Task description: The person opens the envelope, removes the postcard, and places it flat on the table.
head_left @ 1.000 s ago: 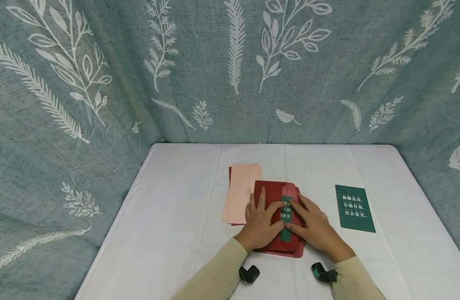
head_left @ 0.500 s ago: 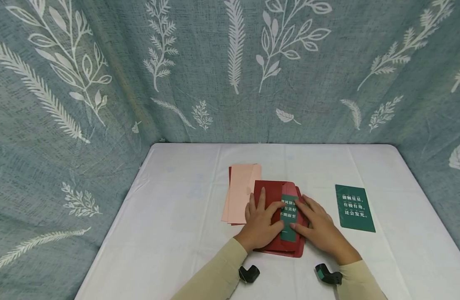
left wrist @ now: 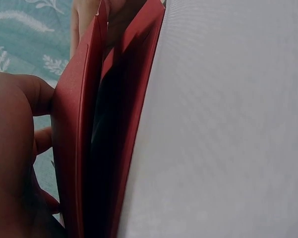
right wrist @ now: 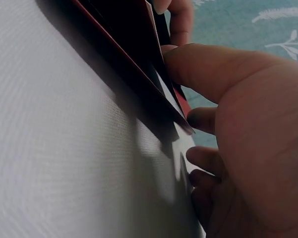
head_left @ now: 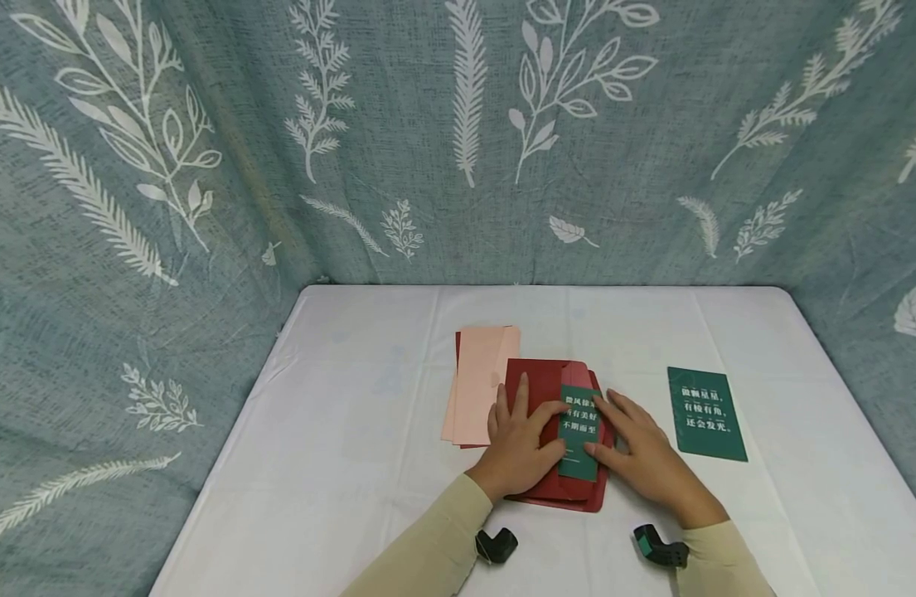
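Observation:
Near the table's front middle lies a red envelope [head_left: 534, 377], on top of another red piece whose edge shows below and right. A green card [head_left: 579, 464] with white writing sticks out of the envelope's right side. My left hand [head_left: 511, 448] rests on the envelope with fingers spread, its index finger and thumb reaching toward the card. My right hand [head_left: 644, 456] pinches the card's right edge between thumb and fingers. In the left wrist view the red paper [left wrist: 72, 129] gapes at its lower edge. The right thumb [right wrist: 198, 67] meets the edge in the right wrist view.
Pink envelopes [head_left: 480, 381] are stacked behind and left of the red envelope, with red edges under them. A second green card [head_left: 705, 414] lies flat to the right. All sit on a white-covered table [head_left: 338, 439]; a leaf-patterned curtain [head_left: 398, 141] hangs behind.
My right hand has moved right, sliding the green card farther out of the red envelope, so more of its writing shows. My left hand has stayed in place.

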`<state>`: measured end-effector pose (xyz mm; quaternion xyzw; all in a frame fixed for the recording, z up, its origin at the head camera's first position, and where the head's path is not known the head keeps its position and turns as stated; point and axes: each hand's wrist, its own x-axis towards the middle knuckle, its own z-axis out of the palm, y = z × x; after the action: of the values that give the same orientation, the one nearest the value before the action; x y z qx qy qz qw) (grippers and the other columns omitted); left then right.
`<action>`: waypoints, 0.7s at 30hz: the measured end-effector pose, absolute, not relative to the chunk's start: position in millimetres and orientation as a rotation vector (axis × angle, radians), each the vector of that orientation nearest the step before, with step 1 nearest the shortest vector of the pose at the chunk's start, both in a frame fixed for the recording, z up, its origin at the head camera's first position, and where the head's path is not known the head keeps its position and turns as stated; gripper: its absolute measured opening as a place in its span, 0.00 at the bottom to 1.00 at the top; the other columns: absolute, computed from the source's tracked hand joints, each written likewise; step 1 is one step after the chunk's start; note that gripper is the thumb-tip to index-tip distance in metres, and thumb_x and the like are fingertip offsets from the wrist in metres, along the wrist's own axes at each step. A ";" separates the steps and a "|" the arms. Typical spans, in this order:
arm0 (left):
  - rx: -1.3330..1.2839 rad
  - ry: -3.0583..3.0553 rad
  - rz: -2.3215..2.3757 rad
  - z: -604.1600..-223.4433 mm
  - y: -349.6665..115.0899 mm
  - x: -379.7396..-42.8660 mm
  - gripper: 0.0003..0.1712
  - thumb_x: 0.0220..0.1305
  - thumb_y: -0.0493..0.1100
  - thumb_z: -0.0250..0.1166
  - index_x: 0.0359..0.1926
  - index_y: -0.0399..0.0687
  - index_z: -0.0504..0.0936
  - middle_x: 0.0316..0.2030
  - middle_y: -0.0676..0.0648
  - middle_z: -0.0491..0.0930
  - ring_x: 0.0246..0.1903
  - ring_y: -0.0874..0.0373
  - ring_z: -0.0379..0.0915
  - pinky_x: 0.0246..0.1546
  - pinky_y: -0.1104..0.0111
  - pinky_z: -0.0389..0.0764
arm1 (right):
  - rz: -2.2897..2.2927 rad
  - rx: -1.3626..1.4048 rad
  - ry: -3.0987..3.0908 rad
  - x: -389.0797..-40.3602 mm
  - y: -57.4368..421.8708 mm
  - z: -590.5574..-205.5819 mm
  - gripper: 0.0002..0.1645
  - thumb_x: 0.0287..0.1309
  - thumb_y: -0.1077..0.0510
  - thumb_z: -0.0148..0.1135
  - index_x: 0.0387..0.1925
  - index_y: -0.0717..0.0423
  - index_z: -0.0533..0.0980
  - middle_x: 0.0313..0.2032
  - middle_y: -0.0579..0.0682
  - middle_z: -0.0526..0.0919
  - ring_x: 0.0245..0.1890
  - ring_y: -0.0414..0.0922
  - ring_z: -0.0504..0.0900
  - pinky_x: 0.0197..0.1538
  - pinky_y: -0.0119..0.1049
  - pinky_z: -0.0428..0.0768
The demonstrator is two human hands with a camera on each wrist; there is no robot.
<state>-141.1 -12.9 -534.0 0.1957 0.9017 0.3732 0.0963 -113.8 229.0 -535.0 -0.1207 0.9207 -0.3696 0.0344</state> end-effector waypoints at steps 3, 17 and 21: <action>0.582 2.669 1.110 -534.3 -12.6 -141.1 0.33 0.70 0.52 0.57 0.75 0.66 0.76 0.87 0.40 0.36 0.83 0.30 0.22 0.76 0.33 0.36 | -1.151 -0.368 2.821 -112.8 230.3 -534.4 0.48 0.72 0.41 0.71 0.83 0.56 0.65 0.82 0.64 0.59 0.80 0.70 0.54 0.67 0.79 0.64; 0.580 2.681 1.110 -534.5 -12.3 -140.0 0.32 0.71 0.52 0.58 0.76 0.65 0.77 0.87 0.39 0.37 0.82 0.30 0.23 0.76 0.32 0.37 | -1.236 -0.345 2.765 -110.3 236.6 -534.1 0.46 0.74 0.42 0.69 0.84 0.54 0.64 0.82 0.64 0.59 0.80 0.71 0.53 0.69 0.80 0.59; 0.582 2.678 1.114 -535.0 -12.6 -140.1 0.32 0.71 0.53 0.57 0.76 0.65 0.76 0.87 0.39 0.37 0.82 0.30 0.22 0.76 0.33 0.36 | -1.339 -0.320 2.719 -110.3 235.9 -533.3 0.45 0.76 0.44 0.69 0.84 0.52 0.63 0.82 0.63 0.60 0.80 0.70 0.54 0.71 0.77 0.58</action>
<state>-140.1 -12.6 -535.0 0.1958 0.9015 0.3749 0.0917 -110.3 235.9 -533.3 -0.1050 0.8912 -0.4388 0.0472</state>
